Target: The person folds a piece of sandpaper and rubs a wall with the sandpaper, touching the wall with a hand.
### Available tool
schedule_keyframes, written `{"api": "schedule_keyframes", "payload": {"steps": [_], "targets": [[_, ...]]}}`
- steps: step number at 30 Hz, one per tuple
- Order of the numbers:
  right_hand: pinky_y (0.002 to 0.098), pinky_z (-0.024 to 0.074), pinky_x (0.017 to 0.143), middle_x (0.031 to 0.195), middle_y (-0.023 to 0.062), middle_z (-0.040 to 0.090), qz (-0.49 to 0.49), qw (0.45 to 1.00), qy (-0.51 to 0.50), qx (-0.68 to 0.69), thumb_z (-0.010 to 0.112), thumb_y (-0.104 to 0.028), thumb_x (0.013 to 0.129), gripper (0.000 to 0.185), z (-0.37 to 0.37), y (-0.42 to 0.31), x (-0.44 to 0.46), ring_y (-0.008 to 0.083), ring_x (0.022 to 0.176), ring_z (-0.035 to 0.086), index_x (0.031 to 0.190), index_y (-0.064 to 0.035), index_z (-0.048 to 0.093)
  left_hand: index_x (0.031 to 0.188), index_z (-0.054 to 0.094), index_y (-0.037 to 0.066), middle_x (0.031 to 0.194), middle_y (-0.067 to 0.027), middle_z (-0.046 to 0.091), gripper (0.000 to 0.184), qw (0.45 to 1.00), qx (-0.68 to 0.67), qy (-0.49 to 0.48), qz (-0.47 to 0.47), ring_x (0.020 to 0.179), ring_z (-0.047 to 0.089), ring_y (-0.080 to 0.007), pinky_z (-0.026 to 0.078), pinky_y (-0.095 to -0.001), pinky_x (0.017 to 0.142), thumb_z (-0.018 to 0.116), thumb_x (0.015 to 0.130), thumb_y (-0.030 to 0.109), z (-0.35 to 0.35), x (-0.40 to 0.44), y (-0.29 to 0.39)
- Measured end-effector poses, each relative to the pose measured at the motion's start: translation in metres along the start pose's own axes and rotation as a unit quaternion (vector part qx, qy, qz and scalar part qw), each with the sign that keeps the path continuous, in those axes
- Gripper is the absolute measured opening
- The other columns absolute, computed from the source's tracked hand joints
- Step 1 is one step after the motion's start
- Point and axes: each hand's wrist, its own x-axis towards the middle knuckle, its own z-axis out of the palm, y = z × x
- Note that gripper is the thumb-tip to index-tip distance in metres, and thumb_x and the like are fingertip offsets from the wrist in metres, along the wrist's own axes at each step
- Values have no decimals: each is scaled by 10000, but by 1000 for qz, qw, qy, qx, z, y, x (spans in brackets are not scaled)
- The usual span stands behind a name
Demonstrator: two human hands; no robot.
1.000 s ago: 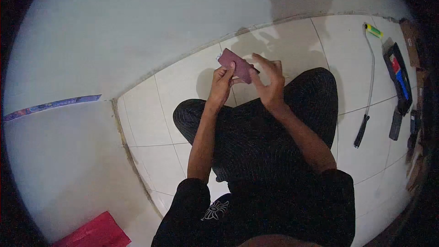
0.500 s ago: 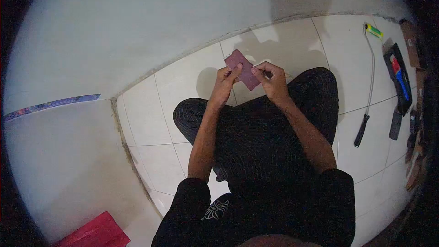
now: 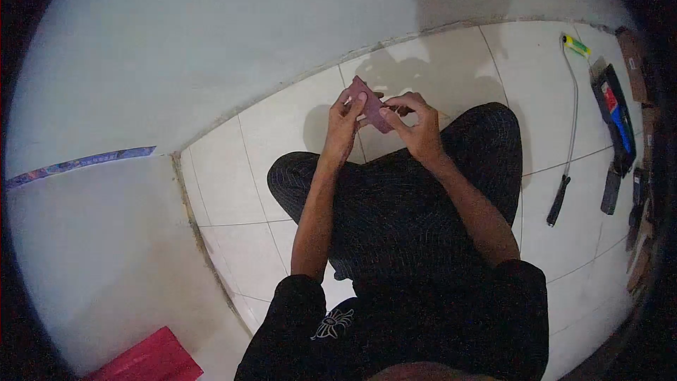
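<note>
A small dull reddish-brown sheet, which looks like sandpaper (image 3: 374,110), is held above the floor in front of my crossed legs. My left hand (image 3: 342,130) grips its left side, thumb on the near face and fingers behind. At the lower right edge my right hand (image 3: 423,132) pinches the sheet between thumb and fingers. The sheet looks narrower and bent or tilted, and its far side is hidden from me.
A paint roller with a yellow-green sleeve (image 3: 577,46) lies on the tiled floor (image 3: 557,254) at right. Beside it is a black tray-like item (image 3: 612,116) with blue and red on it. Brown pieces line the right edge. A red object (image 3: 151,360) shows lower left; walls stand ahead and left.
The sandpaper has turned or bent, so less of its face shows. My right-hand fingers have shifted behind its edge, and my left hand keeps its grip.
</note>
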Motion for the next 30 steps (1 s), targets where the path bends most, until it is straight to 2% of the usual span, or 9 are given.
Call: {"api": "schedule_keyframes", "payload": {"steps": [6, 8, 12, 14, 18, 20, 23, 27, 30], "targets": [[366, 504, 786, 1019, 97, 631, -97, 992, 22, -83, 760, -214, 814, 293, 4, 15, 2, 203, 937, 594, 1020, -58, 622, 1233, 518, 16, 1106, -107, 643, 396, 999, -34, 12, -31, 975, 647, -198, 546, -356, 857, 652, 920, 218, -4, 0, -2], [371, 526, 821, 1065, 100, 617, 50, 993, -26, 108, 783, -234, 796, 388, 5, 20, 0, 221, 1021, 591, 1084, -74, 577, 1186, 544, 18, 1093, -93, 645, 358, 993, 116, -20, -33, 955, 635, -152, 539, -324, 835, 676, 903, 193, -7, -1, -2], [361, 542, 828, 1035, 88, 625, 93, 990, 16, 108, 805, -234, 776, 483, 1, 11, 2, 235, 1010, 615, 1143, -65, 541, 1171, 561, 24, 1027, -72, 667, 360, 994, 102, -30, -25, 912, 631, -123, 527, -301, 829, 712, 871, 155, -3, -2, 3], [335, 549, 771, 911, 75, 644, 199, 962, -25, 186, 832, -207, 737, 493, -6, 5, 4, 220, 904, 654, 1111, -34, 561, 1171, 547, 39, 939, -65, 684, 375, 993, 104, -5, 60, 826, 645, -116, 542, -282, 752, 727, 855, 130, 5, -2, 4], [311, 535, 712, 772, 52, 631, 196, 976, -49, 83, 838, -164, 710, 470, -8, 16, 5, 176, 768, 652, 1069, -5, 580, 1161, 530, 56, 874, -67, 691, 371, 986, 158, 42, 23, 708, 643, -113, 540, -254, 648, 728, 854, 119, 12, -7, 11], [297, 504, 649, 701, 58, 606, 122, 989, 32, -82, 818, -102, 691, 420, -1, 16, -2, 143, 680, 615, 1038, -12, 599, 1152, 504, 58, 863, -92, 697, 361, 963, 267, 39, 9, 682, 650, -112, 528, -238, 582, 716, 867, 122, 9, -6, 10], [295, 480, 615, 705, 70, 591, 87, 989, 62, -98, 797, -64, 684, 407, 7, 9, -5, 140, 655, 582, 1037, -21, 598, 1158, 545, 2, 849, -98, 699, 331, 972, 217, 53, 71, 744, 663, -115, 539, -242, 608, 692, 882, 109, 12, -5, 2], [298, 478, 613, 773, 88, 593, 48, 985, 124, -107, 767, -27, 697, 384, 11, 15, -6, 165, 665, 584, 1039, -36, 593, 1156, 595, -2, 848, -96, 713, 294, 968, 242, 49, 34, 753, 672, -111, 554, -248, 606, 668, 906, 135, 6, -4, 0], [299, 484, 617, 886, 103, 587, -1, 981, 156, -115, 723, 10, 733, 357, 10, 1, -8, 192, 701, 595, 1059, -38, 584, 1186, 618, 10, 890, -93, 722, 301, 988, 140, 56, 35, 761, 676, -112, 580, -267, 612, 648, 924, 154, 12, -6, -3]]}}
